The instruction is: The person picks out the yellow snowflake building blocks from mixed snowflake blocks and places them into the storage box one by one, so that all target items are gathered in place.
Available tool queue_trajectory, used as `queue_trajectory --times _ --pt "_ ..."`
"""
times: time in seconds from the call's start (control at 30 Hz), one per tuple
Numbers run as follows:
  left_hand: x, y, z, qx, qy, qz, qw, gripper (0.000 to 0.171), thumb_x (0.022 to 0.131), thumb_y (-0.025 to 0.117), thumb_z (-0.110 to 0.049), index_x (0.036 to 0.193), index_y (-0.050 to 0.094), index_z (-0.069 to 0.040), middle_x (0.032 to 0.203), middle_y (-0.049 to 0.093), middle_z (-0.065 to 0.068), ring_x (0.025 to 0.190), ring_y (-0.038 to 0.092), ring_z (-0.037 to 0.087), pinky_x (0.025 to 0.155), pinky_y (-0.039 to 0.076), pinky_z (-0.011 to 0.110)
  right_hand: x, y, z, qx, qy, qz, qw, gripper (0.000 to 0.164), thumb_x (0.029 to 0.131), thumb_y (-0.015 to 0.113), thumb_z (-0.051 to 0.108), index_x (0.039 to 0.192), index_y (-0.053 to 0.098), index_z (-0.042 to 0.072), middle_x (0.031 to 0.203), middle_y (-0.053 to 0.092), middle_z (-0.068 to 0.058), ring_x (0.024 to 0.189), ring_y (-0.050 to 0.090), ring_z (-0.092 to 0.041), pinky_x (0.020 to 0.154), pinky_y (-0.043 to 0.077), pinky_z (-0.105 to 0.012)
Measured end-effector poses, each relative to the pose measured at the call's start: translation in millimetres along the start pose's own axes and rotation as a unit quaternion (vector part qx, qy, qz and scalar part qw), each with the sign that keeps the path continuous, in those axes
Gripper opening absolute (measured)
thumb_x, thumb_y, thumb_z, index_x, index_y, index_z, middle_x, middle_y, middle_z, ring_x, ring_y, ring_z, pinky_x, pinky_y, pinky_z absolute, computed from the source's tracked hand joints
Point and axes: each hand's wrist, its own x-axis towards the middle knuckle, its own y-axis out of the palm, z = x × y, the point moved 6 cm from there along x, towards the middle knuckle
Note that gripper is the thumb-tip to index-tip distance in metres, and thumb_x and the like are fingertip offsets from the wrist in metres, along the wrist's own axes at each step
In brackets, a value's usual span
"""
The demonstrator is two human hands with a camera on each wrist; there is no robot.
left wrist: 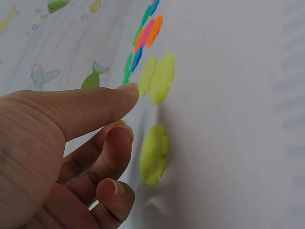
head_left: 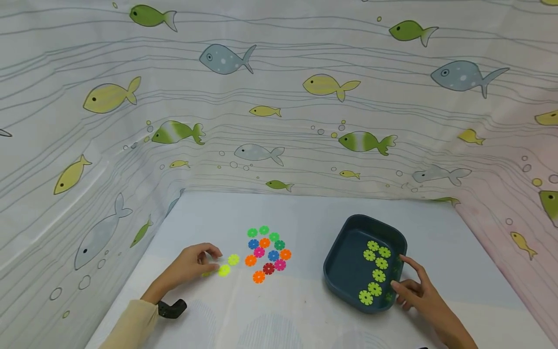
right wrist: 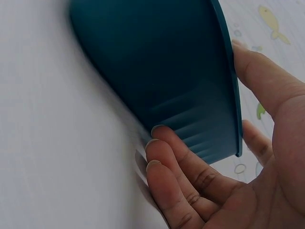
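My left hand (head_left: 193, 264) hovers at the left of the table, fingers loosely bent with nothing between them. Close to its fingertips lie flat, notched yellow discs (head_left: 224, 270); one is partly hidden by the hand. In the left wrist view, the thumb and fingers are right by a yellow disc (left wrist: 155, 155). My right hand (head_left: 416, 288) grips the right wall of a dark blue tray (head_left: 342, 283), thumb and index finger at the rim. The right wrist view shows its other fingers against the tray's outer wall (right wrist: 190, 114). Several yellow-green discs (head_left: 379, 276) lie inside the tray.
Between the left hand and the tray lies a loose group of discs in green, blue, orange (head_left: 259, 277), pink and red. A fish-printed sheet (head_left: 296, 160) rises behind and beside the white table (head_left: 305, 315). A black band (head_left: 172, 309) is on the left wrist.
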Motion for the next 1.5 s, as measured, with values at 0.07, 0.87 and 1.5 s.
queue_trajectory --times 0.07,0.87,1.5 --pt "-3.8 -4.0 3.3 -0.002 -0.007 -0.002 1.0000 0.031 0.086 0.086 -0.022 0.113 0.071 -0.017 0.107 0.069 -0.001 0.077 0.057 0.016 0.065 0.048 0.027 0 0 0 0.001 0.000 0.001 1.000 0.084 0.104 0.064 0.029 0.163 0.005 0.034 0.102 0.066 -0.015 0.085 0.064 -0.030 0.071 0.055 -0.038" --pt "-19.9 -12.7 15.9 0.034 -0.045 -0.010 0.9984 0.032 0.084 0.087 -0.027 0.108 0.074 -0.012 0.097 0.065 0.001 0.073 0.051 0.015 0.061 0.044 0.028 2 -1 -7 -0.016 0.015 -0.013 1.000 0.088 0.102 0.067 0.033 0.163 0.005 0.035 0.101 0.067 -0.014 0.083 0.064 -0.029 0.071 0.055 -0.038" --pt "-9.9 -13.8 9.1 0.024 -0.027 -0.002 0.9993 0.017 0.092 0.080 -0.022 0.103 0.069 -0.016 0.087 0.065 -0.002 0.076 0.060 0.015 0.066 0.051 0.027 2 -1 -6 -0.008 0.015 -0.012 1.000 0.086 0.102 0.067 0.032 0.163 0.007 0.035 0.101 0.067 -0.014 0.084 0.064 -0.029 0.071 0.055 -0.039"
